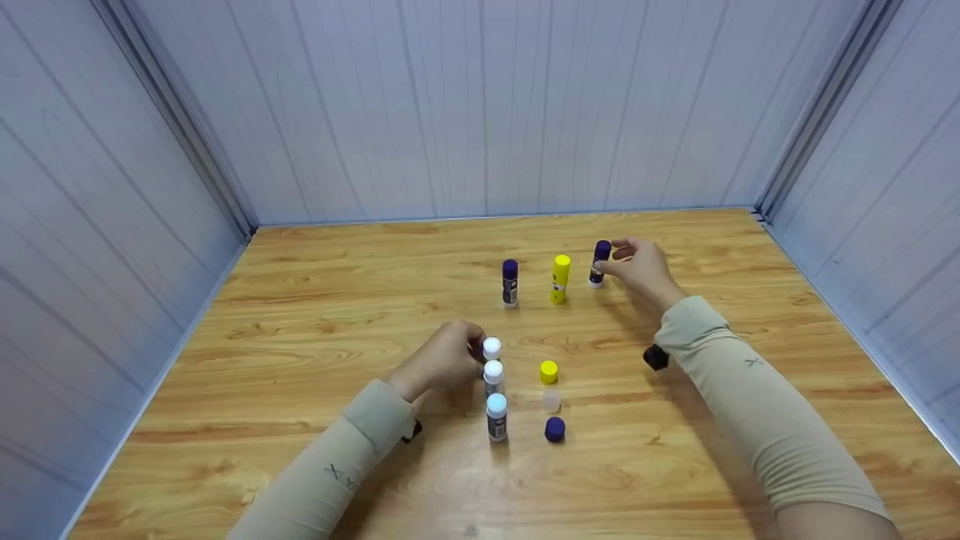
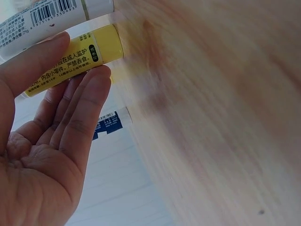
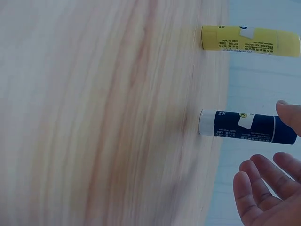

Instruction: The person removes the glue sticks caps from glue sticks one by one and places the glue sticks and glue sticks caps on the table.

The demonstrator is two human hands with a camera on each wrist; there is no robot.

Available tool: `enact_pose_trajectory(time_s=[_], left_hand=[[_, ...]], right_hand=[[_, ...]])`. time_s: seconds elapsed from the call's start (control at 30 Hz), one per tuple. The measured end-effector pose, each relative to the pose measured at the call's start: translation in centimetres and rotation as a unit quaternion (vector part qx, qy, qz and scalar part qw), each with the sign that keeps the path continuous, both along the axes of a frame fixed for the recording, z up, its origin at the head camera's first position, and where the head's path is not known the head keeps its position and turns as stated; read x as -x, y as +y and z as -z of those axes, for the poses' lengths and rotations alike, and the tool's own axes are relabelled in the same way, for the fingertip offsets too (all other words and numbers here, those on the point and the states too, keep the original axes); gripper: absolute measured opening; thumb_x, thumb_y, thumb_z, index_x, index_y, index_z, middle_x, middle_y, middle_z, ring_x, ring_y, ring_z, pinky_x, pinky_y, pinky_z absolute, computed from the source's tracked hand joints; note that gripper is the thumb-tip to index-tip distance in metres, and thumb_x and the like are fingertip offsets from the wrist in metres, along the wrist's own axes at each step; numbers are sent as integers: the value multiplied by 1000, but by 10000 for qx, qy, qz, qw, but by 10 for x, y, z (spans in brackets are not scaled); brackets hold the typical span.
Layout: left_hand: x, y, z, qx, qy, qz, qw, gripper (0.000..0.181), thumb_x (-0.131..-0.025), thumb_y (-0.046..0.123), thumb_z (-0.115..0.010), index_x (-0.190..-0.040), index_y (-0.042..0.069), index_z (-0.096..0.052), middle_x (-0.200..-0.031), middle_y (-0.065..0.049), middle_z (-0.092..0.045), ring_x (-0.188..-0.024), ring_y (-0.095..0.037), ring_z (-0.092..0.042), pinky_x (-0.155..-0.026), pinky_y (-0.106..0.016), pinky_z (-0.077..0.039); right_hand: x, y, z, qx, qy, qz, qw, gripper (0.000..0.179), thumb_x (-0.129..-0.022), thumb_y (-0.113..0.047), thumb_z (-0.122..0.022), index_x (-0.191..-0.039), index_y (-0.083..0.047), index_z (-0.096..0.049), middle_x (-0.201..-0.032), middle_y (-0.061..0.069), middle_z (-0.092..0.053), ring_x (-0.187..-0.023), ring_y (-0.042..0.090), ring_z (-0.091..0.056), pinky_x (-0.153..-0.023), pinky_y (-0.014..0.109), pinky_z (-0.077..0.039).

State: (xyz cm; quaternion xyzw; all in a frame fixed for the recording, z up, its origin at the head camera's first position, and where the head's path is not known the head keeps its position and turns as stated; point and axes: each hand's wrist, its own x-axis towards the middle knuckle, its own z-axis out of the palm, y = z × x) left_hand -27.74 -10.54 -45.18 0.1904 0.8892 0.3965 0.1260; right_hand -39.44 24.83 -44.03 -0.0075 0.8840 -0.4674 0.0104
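Observation:
My left hand (image 1: pixel 444 355) is at the far end of a row of uncapped, white-topped glue sticks. Its thumb and fingertips pinch the yellow glue stick (image 2: pixel 107 43), which stands upright on the table. Beside it in the left wrist view is a white glue stick (image 2: pixel 51 21) with a barcode; a purple-labelled one (image 1: pixel 497 424) is nearest. Farther back, my right hand (image 1: pixel 643 270) is beside a capped dark-blue glue stick (image 3: pixel 244 126) standing upright. The thumb lies by its cap, while the other fingers are spread apart from it.
Left of the right hand stand a capped yellow glue stick (image 1: pixel 559 281) and another capped purple one (image 1: pixel 510 283). Loose caps lie right of the row: yellow (image 1: pixel 549 372), clear (image 1: pixel 551 400) and purple (image 1: pixel 555 430). White panels (image 1: pixel 480 112) border the wooden table (image 1: pixel 337 285).

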Motion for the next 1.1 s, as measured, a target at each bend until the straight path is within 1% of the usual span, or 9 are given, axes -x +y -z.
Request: enact_pose_trajectory(time_s=[0.13, 0.27, 0.47, 0.7, 0.83, 0.97, 1.1], left_hand=[[0, 1, 0, 21, 25, 22, 10000, 10, -90, -5, -78, -95, 3, -76, -96, -8, -74, -88, -18, -65, -83, -36, -61], [0, 1, -1, 51, 54, 79, 9999, 11, -90, -7, -75, -95, 3, -76, -96, -8, -74, -88, -18, -65, -83, -36, -61], [0, 0, -1, 90, 82, 132, 9998, 11, -92, -6, -72, -97, 3, -76, -99, -9, -75, -89, -18, -64, -84, -36, -60], [1, 0, -1, 29, 244, 253, 9994, 9, -91, -5, -74, -96, 3, -75, -99, -9, -75, -91, -18, -67, -85, -36, -61], [0, 0, -2, -47, 288, 302, 9991, 9, -90, -5, -74, -97, 2, -75, -100, -10, -76, -91, -19, -68, -84, -35, -62], [-1, 1, -3, -68, 132, 255, 9996, 14, -92, -5, -73, -104, 1, -76, -105, -10, -76, -96, -20, -71, -89, -37, -64], [-2, 0, -5, 46, -129, 212, 9997, 20, -93, -5, -75, -112, 3, -76, -111, -10, -76, -104, -24, -74, -95, -40, -64]], right_hand=[[5, -2, -2, 23, -94, -11, 10000, 64, -103, -21, -77, -156, 1, -51, -147, 25, -59, -135, 40, -58, -112, 51, -53], [8, -4, -2, 26, -121, -29, 9999, 60, -103, -19, -77, -154, 2, -53, -144, 26, -62, -131, 40, -61, -112, 52, -52], [11, -5, 0, -92, -22, -70, 9999, 56, -103, -17, -76, -149, 7, -56, -141, 28, -63, -132, 42, -61, -115, 53, -51], [13, -5, 1, -172, 131, -77, 9997, 44, -105, -15, -72, -140, 9, -61, -136, 29, -64, -126, 41, -62, -110, 51, -53], [13, -4, 1, -181, 129, -90, 9997, 42, -106, -15, -71, -139, 10, -61, -137, 29, -64, -126, 40, -63, -109, 51, -54], [14, -5, 2, -194, 177, -65, 9996, 38, -105, -14, -71, -134, 10, -63, -134, 28, -66, -122, 38, -63, -106, 48, -54], [12, -5, 1, -277, 371, -3, 9989, 36, -105, -13, -72, -130, 11, -65, -129, 28, -67, -117, 36, -62, -101, 45, -52]])
